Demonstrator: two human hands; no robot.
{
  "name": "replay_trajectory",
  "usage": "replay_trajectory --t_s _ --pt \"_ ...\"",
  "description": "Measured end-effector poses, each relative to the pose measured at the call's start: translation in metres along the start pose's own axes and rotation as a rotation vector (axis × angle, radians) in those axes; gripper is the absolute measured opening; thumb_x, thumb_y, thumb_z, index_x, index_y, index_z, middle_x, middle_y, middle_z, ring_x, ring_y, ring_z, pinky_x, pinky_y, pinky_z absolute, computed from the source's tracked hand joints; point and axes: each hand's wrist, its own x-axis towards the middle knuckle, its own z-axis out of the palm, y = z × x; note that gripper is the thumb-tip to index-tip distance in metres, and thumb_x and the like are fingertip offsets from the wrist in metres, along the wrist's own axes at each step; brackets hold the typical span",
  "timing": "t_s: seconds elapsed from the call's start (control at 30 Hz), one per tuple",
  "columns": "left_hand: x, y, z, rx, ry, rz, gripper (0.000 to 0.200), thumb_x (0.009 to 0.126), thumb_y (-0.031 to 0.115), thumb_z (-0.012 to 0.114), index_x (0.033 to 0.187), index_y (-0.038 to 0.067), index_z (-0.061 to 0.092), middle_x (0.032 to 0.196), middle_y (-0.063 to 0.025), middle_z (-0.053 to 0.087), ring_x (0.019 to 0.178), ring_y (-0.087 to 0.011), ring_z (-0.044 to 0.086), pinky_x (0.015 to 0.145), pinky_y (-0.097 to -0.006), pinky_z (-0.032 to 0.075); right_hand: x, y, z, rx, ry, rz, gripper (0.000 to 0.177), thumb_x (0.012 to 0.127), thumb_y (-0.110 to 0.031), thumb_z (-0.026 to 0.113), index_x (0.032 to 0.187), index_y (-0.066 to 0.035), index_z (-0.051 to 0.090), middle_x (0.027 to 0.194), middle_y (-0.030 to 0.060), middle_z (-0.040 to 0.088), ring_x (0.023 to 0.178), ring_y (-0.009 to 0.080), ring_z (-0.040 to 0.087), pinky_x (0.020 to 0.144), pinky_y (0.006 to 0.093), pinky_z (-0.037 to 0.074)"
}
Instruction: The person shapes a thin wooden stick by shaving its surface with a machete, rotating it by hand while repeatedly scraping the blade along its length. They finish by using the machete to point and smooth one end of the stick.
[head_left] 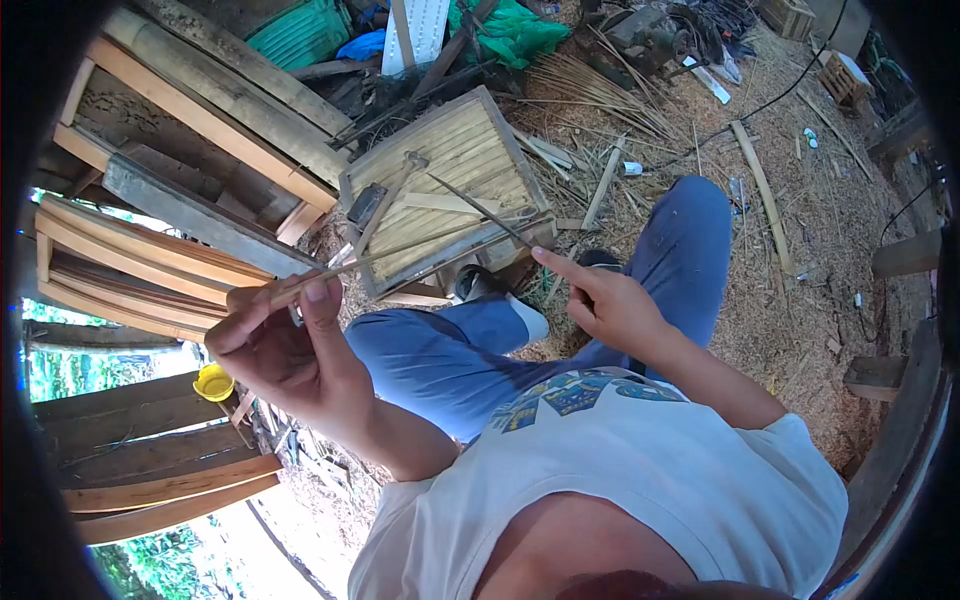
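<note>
My left hand (290, 345) is raised at the left, thumb and fingers pinched on a thin wooden stick (400, 248) that slopes up to the right across a slatted wooden panel. In front of my right knee, my right hand (615, 305) has its index finger stretched forward and the other fingers curled. From that fingertip a thin dark rod (480, 210) runs up and left over the panel, and the stick's far end lies close to it. The slatted panel (475, 125) carries a hammer (392, 200), a small dark block (367, 203) and a flat wood strip (445, 203).
Curved wooden frames (140, 250) and beams stand at the left, with a yellow container (213, 382) below. Wood shavings (790, 330) cover the ground. Thin sticks (600, 95), a long wood strip (762, 195) and green plastic sheeting (520, 35) lie beyond the panel.
</note>
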Motion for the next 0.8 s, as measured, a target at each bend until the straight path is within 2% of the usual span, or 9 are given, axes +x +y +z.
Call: replay_trajectory --t_s 0.1,0.2,0.3,0.4,0.47,0.53,0.67,0.77,0.8 --pt "-0.002 -0.001 -0.001 -0.028 0.004 0.004 0.031 0.094 -0.009 0.06 0.115 0.002 0.04 0.103 -0.0143 0.057 0.087 -0.0164 0.068 0.073 -0.0236 0.062 0.002 0.021 0.002 -0.091 0.004 0.122 0.067 0.092 -0.01 0.055 0.154 -0.03 0.04 0.072 0.0181 0.06 0.061 0.0342 0.061 0.063 0.0451 0.05" --pt "-0.003 0.002 -0.001 -0.038 0.005 0.001 0.031 0.093 -0.011 0.059 0.115 0.001 0.041 0.105 -0.0147 0.058 0.089 -0.0165 0.067 0.075 -0.0247 0.061 0.003 0.021 -0.001 -0.05 0.064 0.184 0.067 0.092 -0.01 0.055 0.154 -0.031 0.041 0.073 0.0177 0.061 0.061 0.0321 0.062 0.063 0.0418 0.051" --pt "-0.007 0.007 -0.004 -0.072 -0.026 0.002 0.031 0.092 -0.013 0.059 0.115 0.001 0.043 0.105 -0.0149 0.06 0.094 -0.0173 0.066 0.079 -0.0275 0.061 -0.003 -0.005 -0.002 0.095 0.129 0.118 0.064 0.093 -0.013 0.053 0.153 -0.033 0.042 0.084 0.0187 0.067 0.065 0.0304 0.064 0.065 0.0396 0.052" --pt "-0.014 0.016 -0.001 -0.122 -0.026 0.002 0.028 0.091 -0.014 0.059 0.112 0.0 0.047 0.106 -0.0156 0.063 0.095 -0.0174 0.066 0.082 -0.0286 0.06 -0.009 -0.031 -0.003 0.209 0.126 0.076 0.064 0.093 -0.011 0.053 0.153 -0.03 0.042 0.083 0.0173 0.066 0.063 0.0249 0.062 0.064 0.0356 0.05" --pt "-0.017 0.017 -0.002 -0.119 -0.046 0.022 0.028 0.091 -0.014 0.06 0.112 0.0 0.047 0.105 -0.0151 0.063 0.097 -0.0176 0.066 0.082 -0.0283 0.06 -0.013 -0.04 0.009 0.282 0.224 -0.117 0.063 0.093 -0.01 0.053 0.153 -0.028 0.043 0.081 0.0164 0.064 0.061 0.0221 0.059 0.064 0.0342 0.05" --pt "-0.022 0.024 -0.003 -0.085 -0.051 0.006 0.027 0.092 -0.014 0.06 0.112 0.0 0.048 0.105 -0.0143 0.064 0.098 -0.0182 0.067 0.082 -0.0279 0.059 -0.02 -0.059 0.013 0.33 0.25 -0.223 0.063 0.093 -0.009 0.053 0.153 -0.025 0.043 0.077 0.0153 0.061 0.06 0.0202 0.057 0.064 0.0333 0.049" --pt "-0.024 0.027 0.0 -0.172 -0.072 0.066 0.023 0.092 -0.01 0.064 0.108 -0.001 0.051 0.105 -0.0142 0.064 0.092 -0.0181 0.068 0.086 -0.0313 0.06 -0.04 -0.103 -0.002 0.349 0.184 -0.275 0.061 0.094 -0.007 0.052 0.153 -0.022 0.044 0.07 0.0124 0.056 0.057 0.0176 0.053 0.061 0.0326 0.047" --pt "-0.025 0.029 0.003 -0.211 -0.113 0.078 0.023 0.092 -0.014 0.061 0.108 -0.001 0.052 0.107 -0.0146 0.064 0.098 -0.0167 0.066 0.08 -0.0275 0.059 -0.038 -0.118 -0.001 0.37 0.21 -0.371 0.058 0.096 -0.006 0.05 0.153 -0.017 0.044 0.085 0.0097 0.054 0.067 0.0143 0.054 0.065 0.0304 0.046" --pt "-0.025 0.029 0.007 -0.235 -0.1 0.08 0.02 0.092 -0.013 0.062 0.106 -0.002 0.053 0.107 -0.0142 0.064 0.098 -0.0163 0.066 0.081 -0.0277 0.059 -0.039 -0.124 -0.004 0.386 0.2 -0.36 0.056 0.097 -0.004 0.049 0.153 -0.014 0.044 0.104 0.0098 0.055 0.079 0.014 0.058 0.072 0.0293 0.047"
